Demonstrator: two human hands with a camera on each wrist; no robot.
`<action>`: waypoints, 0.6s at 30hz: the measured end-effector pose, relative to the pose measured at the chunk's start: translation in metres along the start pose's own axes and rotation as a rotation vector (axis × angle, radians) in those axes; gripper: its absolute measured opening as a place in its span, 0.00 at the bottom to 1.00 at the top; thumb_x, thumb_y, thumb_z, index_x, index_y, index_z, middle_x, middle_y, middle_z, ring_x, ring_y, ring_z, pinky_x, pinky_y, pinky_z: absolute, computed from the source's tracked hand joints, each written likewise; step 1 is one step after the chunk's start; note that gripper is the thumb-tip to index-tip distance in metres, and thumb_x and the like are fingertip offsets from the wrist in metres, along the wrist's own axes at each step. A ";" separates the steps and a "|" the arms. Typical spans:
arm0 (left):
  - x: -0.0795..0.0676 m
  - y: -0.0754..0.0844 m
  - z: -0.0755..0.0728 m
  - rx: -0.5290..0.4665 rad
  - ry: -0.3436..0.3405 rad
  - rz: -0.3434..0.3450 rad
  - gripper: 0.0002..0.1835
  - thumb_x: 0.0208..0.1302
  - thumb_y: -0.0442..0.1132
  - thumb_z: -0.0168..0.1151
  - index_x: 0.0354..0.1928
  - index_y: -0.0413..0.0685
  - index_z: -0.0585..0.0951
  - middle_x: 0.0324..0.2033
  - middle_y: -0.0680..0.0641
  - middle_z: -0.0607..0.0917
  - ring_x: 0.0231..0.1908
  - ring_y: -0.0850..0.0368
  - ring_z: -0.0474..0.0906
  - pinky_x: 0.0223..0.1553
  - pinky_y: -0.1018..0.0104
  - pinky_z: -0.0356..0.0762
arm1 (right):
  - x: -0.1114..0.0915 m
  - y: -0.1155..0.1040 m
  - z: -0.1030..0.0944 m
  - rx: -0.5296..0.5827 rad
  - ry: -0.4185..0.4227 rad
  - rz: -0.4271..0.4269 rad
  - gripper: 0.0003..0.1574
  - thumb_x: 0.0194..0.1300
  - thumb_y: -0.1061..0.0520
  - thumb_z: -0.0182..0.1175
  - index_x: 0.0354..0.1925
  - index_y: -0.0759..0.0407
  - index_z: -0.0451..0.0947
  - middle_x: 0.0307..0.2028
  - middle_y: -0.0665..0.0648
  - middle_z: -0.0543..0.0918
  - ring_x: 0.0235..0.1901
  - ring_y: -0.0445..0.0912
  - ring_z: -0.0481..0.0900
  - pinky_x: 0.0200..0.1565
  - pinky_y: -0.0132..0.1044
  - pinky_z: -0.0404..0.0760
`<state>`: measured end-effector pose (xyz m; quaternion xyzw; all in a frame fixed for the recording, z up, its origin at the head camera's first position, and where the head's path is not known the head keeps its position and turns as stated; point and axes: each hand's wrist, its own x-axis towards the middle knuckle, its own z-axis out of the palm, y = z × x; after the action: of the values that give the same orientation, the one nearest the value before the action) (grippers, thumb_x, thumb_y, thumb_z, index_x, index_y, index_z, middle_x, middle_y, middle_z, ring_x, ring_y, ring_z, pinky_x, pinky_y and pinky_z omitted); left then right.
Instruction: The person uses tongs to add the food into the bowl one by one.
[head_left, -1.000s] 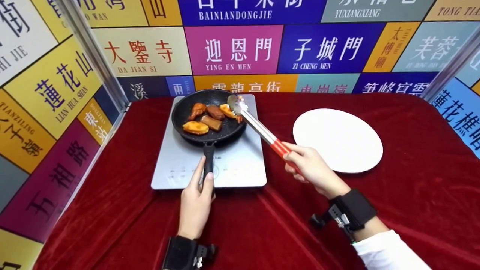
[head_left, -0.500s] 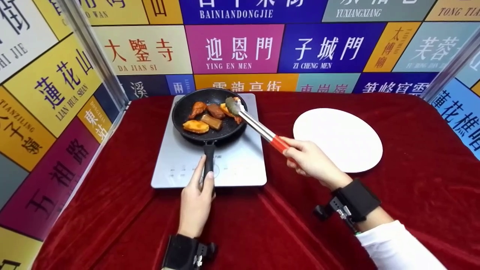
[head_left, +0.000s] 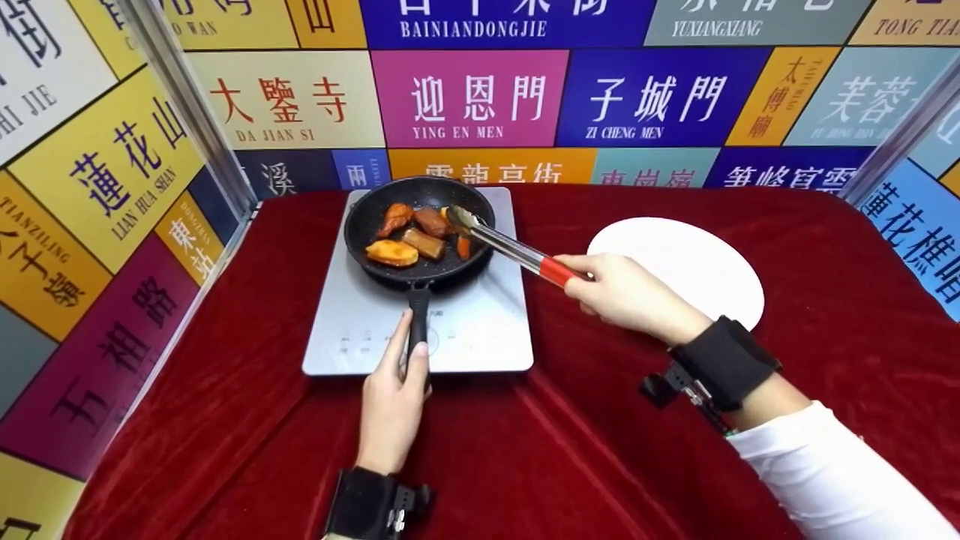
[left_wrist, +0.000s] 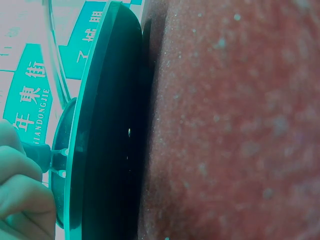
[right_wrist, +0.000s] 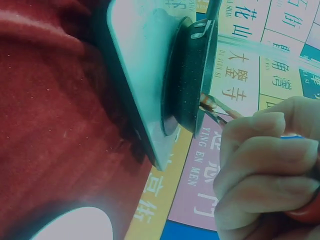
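Observation:
A black frying pan (head_left: 442, 266) stands on a silver induction cooker (head_left: 480, 337). My left hand (head_left: 391, 409) grips the pan's black handle (head_left: 418, 322); curled fingers (left_wrist: 25, 195) show around it in the left wrist view. My right hand (head_left: 637, 296) holds metal tongs (head_left: 517, 249) by their red grip, fingers (right_wrist: 272, 155) curled round it. The tongs' tips reach into the pan's right side, over a yellow-orange food piece that they mostly hide. Also in the pan lie a yellow piece (head_left: 391, 253), a brown block (head_left: 423, 243) and reddish-brown pieces (head_left: 396, 218).
A white oval plate (head_left: 697, 262) lies right of the cooker, partly behind my right hand and forearm. Dark red cloth (head_left: 525, 465) covers the table. Printed sign panels (head_left: 469, 97) stand upright at the back and sides.
The tongs have swung flatter and their tips have shifted left and down over the food at the pan's right. My right hand has risen slightly, while the left stays on the handle.

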<state>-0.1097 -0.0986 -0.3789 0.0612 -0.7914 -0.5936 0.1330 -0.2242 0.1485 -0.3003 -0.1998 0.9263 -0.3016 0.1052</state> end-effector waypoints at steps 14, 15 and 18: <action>0.001 -0.001 0.000 -0.015 -0.010 -0.002 0.24 0.67 0.44 0.48 0.65 0.61 0.61 0.12 0.53 0.65 0.15 0.59 0.66 0.20 0.68 0.69 | 0.006 -0.019 -0.018 0.096 -0.118 0.098 0.18 0.59 0.57 0.46 0.46 0.48 0.76 0.17 0.57 0.70 0.12 0.42 0.62 0.12 0.29 0.60; 0.001 -0.001 0.000 -0.016 -0.009 -0.001 0.24 0.67 0.44 0.48 0.65 0.61 0.61 0.12 0.53 0.65 0.15 0.59 0.66 0.20 0.68 0.68 | 0.007 -0.020 -0.020 0.106 -0.128 0.107 0.17 0.59 0.57 0.46 0.45 0.48 0.76 0.16 0.56 0.69 0.12 0.42 0.62 0.11 0.29 0.58; 0.001 0.000 -0.001 -0.012 -0.008 0.001 0.24 0.67 0.45 0.48 0.65 0.62 0.61 0.12 0.53 0.65 0.14 0.59 0.66 0.19 0.68 0.68 | 0.010 -0.024 -0.024 0.121 -0.153 0.123 0.16 0.58 0.57 0.45 0.42 0.49 0.76 0.16 0.56 0.68 0.11 0.42 0.60 0.11 0.29 0.56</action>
<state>-0.1101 -0.0996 -0.3790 0.0578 -0.7882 -0.5986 0.1304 -0.2338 0.1388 -0.2672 -0.1585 0.9061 -0.3338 0.2058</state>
